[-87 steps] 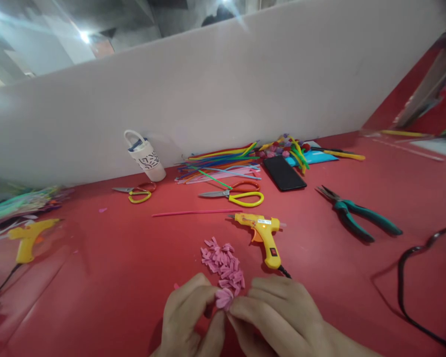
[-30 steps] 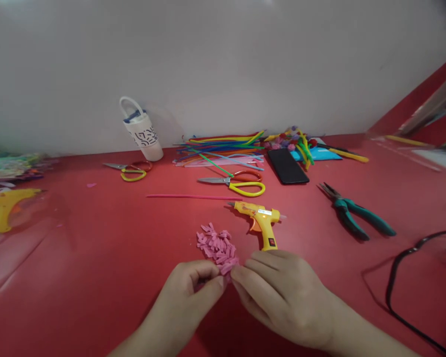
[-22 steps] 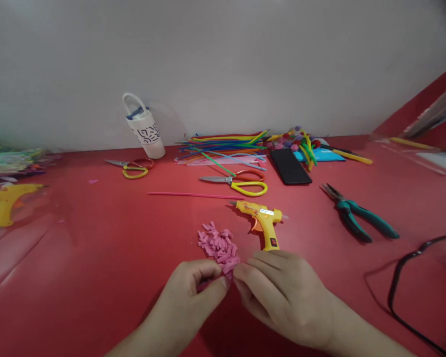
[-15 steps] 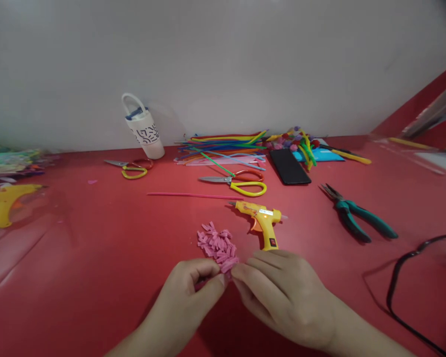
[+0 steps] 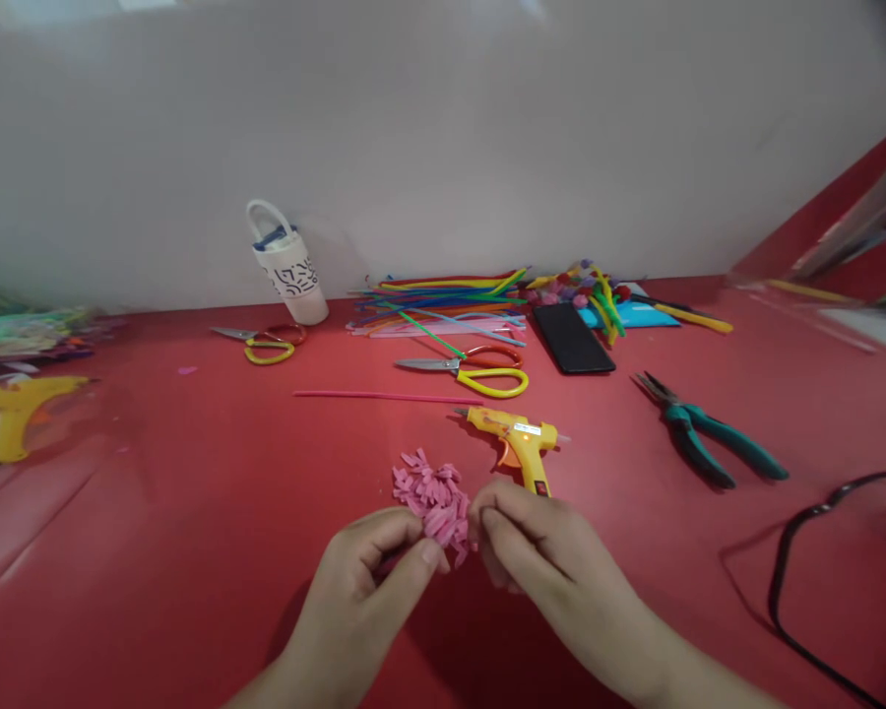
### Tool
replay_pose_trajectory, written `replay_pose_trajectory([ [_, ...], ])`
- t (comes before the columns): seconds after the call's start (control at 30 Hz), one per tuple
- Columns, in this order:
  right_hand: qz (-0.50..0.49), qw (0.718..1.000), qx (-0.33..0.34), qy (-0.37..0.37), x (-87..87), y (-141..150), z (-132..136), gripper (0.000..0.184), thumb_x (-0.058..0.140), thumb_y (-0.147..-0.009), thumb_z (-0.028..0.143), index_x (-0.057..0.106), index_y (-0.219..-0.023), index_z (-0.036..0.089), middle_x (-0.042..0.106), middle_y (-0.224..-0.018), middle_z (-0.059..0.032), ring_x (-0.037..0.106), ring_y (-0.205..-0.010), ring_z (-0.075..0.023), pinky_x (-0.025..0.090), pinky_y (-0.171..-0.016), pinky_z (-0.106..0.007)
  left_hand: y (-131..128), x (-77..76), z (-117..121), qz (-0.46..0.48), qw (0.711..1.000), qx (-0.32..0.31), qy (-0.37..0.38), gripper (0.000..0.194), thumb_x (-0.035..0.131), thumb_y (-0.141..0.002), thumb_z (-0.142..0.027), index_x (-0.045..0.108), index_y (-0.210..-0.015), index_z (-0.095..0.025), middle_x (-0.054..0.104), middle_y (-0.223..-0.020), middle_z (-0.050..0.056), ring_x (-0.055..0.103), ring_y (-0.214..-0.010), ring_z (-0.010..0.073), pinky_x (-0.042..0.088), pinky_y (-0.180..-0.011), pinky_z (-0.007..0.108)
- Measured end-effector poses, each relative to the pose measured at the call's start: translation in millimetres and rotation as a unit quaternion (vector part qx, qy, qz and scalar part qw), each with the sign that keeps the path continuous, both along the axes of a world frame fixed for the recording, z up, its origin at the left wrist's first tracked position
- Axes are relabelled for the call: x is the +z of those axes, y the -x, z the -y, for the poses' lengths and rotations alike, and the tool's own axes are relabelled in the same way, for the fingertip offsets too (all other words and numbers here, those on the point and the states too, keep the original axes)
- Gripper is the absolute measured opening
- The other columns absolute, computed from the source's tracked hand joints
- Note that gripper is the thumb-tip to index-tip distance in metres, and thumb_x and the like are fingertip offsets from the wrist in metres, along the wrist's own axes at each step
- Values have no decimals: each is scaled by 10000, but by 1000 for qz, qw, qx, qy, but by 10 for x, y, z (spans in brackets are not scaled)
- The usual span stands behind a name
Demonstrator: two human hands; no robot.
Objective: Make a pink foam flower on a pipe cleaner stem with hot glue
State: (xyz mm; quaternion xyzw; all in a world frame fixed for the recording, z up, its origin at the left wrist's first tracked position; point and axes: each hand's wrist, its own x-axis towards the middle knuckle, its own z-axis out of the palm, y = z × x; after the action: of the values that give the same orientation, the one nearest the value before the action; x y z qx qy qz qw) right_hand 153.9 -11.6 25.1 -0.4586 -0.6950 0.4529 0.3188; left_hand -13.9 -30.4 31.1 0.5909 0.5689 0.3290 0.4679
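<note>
A bunch of short pink strips (image 5: 443,517), gathered like a fringe, lies between my hands low in the middle of the head view. My left hand (image 5: 369,581) pinches its lower left part between thumb and index finger. At its right edge my right hand (image 5: 542,556) is closed, fingers curled and fingertips against the pink strips; what exactly they pinch is partly hidden. Just beyond my right hand lies a yellow glue gun (image 5: 521,433), its nozzle pointing left. A thin pink stick (image 5: 388,397) rests farther back.
Behind are scissors (image 5: 462,372), a pile of coloured pipe cleaners (image 5: 443,300), a black phone (image 5: 572,338) and a white tumbler (image 5: 291,276). Green-handled pliers (image 5: 709,433) and a black cable (image 5: 779,581) lie right. Left are another glue gun (image 5: 15,409) and second scissors (image 5: 266,347).
My right hand has drawn slightly away to the right and its fingers have curled more, uncovering more of the pink strips. The left hand keeps its pinch. The view has tilted up slightly.
</note>
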Motion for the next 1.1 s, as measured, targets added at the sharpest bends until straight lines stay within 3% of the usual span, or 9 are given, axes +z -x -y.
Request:
replay_pose_trajectory([
  [0.13, -28, 999, -38, -8, 55, 42, 8, 88, 455, -743, 139, 504, -690, 190, 457, -565, 61, 419, -502, -75, 338, -483, -176, 9, -37, 16, -21, 998, -10, -61, 234, 454, -806, -247, 572, -620, -169, 538, -616, -3, 482, -565, 125, 388, -519, 205],
  [0.3, -84, 990, -26, 108, 98, 74, 23, 71, 474, -719, 171, 492, -652, 186, 369, -503, 85, 336, -447, -63, 275, -412, -168, 2, -82, 31, -71, 988, -22, -136, 222, 455, -806, -197, 553, -608, -171, 481, -570, -21, 461, -532, 114, 384, -513, 195],
  [0.4, -97, 988, -41, 111, 88, 98, 38, 55, 488, -704, 164, 492, -652, 182, 347, -502, 91, 306, -448, -58, 254, -402, -160, -7, -88, 33, -94, 982, -32, -162, 208, 469, -807, -178, 562, -622, -173, 462, -560, -27, 446, -512, 107, 370, -494, 186],
  [0.57, -99, 991, -72, 48, 94, 125, 52, 82, 472, -673, 135, 465, -612, 189, 362, -492, 85, 334, -429, -55, 266, -383, -148, -19, -83, 31, -120, 983, -32, -138, 191, 507, -806, -199, 580, -631, -176, 474, -568, -18, 459, -529, 118, 371, -514, 195],
  [0.73, -41, 996, -74, -29, 72, 92, 65, 110, 475, -705, 119, 519, -641, 197, 423, -489, 75, 400, -424, -65, 300, -381, -152, -35, -43, 21, -50, 997, -10, -51, 204, 530, -780, -232, 624, -608, -173, 559, -595, 5, 497, -568, 143, 392, -544, 215],
  [0.9, 36, 986, -41, -158, 27, 29, 87, 123, 480, -772, 129, 573, -754, 208, 531, -558, 54, 477, -476, -81, 365, -476, -187, -32, -43, 20, 38, 998, -10, 41, 237, 551, -777, -292, 642, -605, -158, 589, -594, 6, 507, -601, 156, 399, -578, 230],
  [1.1, 50, 974, -29, -217, 42, -10, 94, 128, 466, -799, 115, 555, -758, 197, 534, -555, 55, 474, -467, -75, 353, -477, -190, 13, -84, 28, 71, 996, -9, 60, 216, 529, -792, -266, 614, -628, -155, 570, -619, 3, 493, -636, 151, 387, -621, 234],
])
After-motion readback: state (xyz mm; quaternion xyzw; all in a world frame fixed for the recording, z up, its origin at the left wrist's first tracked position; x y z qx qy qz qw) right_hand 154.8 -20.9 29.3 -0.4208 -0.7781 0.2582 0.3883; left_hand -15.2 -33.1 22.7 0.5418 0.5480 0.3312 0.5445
